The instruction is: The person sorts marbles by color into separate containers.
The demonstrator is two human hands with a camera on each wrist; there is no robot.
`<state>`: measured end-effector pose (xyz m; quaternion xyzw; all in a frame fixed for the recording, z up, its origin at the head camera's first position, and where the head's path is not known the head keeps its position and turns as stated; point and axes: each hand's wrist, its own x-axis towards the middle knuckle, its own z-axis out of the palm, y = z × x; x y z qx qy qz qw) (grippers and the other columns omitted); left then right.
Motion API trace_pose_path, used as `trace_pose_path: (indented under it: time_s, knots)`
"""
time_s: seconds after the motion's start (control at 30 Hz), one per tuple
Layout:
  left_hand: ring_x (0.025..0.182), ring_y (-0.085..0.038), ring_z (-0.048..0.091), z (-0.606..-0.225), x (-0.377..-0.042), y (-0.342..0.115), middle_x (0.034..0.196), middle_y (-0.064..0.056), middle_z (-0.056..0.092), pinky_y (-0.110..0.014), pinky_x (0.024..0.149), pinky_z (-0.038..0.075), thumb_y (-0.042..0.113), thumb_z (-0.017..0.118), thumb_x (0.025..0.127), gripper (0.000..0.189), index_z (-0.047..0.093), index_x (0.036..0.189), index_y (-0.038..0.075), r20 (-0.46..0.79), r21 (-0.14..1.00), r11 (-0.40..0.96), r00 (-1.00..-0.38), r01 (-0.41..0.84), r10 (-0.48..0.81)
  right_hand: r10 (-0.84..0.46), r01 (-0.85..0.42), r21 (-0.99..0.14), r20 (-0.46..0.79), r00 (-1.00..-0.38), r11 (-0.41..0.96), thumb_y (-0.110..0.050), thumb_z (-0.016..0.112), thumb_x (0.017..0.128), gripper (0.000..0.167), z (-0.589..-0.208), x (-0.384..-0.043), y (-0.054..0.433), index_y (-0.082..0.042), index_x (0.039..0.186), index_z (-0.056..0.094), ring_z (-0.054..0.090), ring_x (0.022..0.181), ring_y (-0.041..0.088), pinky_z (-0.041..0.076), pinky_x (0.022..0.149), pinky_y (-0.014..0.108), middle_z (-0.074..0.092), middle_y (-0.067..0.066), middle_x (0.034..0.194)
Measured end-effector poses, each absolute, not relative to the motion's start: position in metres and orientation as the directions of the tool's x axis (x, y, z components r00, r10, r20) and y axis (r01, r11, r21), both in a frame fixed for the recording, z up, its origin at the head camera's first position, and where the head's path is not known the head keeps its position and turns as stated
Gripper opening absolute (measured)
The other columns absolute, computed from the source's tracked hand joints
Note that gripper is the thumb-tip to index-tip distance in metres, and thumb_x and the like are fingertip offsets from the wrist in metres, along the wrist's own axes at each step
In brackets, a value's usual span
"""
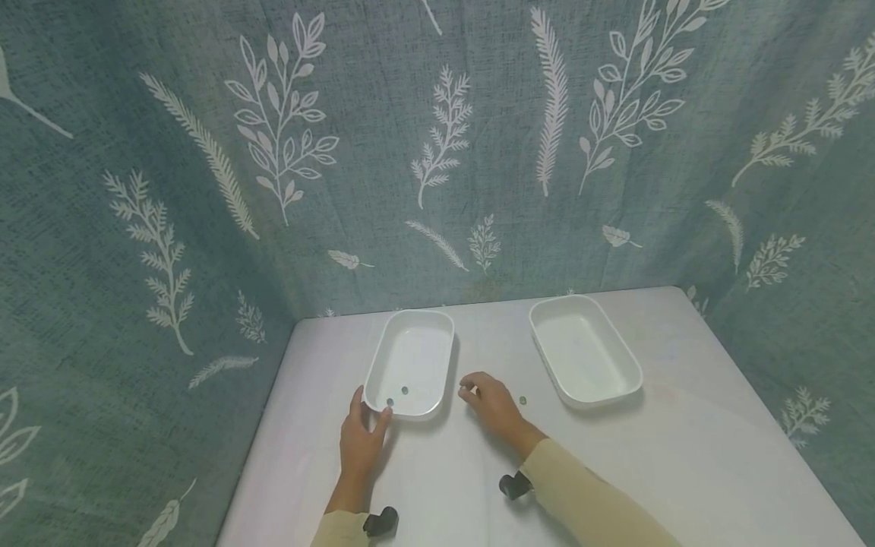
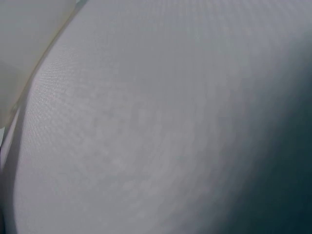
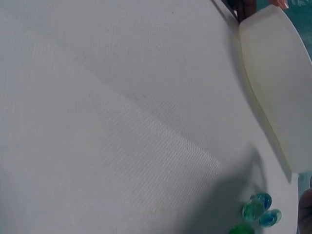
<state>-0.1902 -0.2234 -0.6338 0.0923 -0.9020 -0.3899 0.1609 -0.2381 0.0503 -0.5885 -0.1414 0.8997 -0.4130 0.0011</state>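
My left hand (image 1: 361,444) holds the near-left corner of a white tray (image 1: 443,342), thumb at the near rim and fingers along the outer left side. Two small glass marbles (image 1: 405,390) lie inside the tray's near end. Just right of this tray, my right hand (image 1: 494,406) is raised, thumb and forefinger brought together around a small pale round thing, which looks like a marble. Blue and green marbles (image 3: 253,209) sit on the table beneath it in the right wrist view. Another green marble (image 1: 522,399) lies right of that hand.
A second white tray (image 1: 586,346) stands at the right, with nothing visible inside. Both trays are on a white-covered table (image 1: 683,456). Patterned green curtain (image 1: 383,152) hangs behind and along both sides. The left wrist view mostly shows white cloth (image 2: 136,122).
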Motion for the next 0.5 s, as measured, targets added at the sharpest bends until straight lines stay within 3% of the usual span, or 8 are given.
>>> trace_pose_path:
  time_s: [0.5]
  knots:
    - [0.135, -0.04, 0.038, -0.633, -0.189, -0.222, 0.148, -0.018, 0.042, -0.06, 0.109, 0.026, 0.054, 0.061, 0.09, 0.082, 0.028, 0.153, 0.012, 0.199, 0.74, 0.67, -0.933, -0.057, -0.299, -0.305, -0.286, -0.705, 0.103, -0.947, 0.649, -0.029, 0.058, 0.098, 0.025, -0.582, -0.243, 0.033, -0.015, 0.118, 0.064, 0.056, 0.085, 0.007, 0.051, 0.079, 0.027, 0.063, -0.007, 0.105]
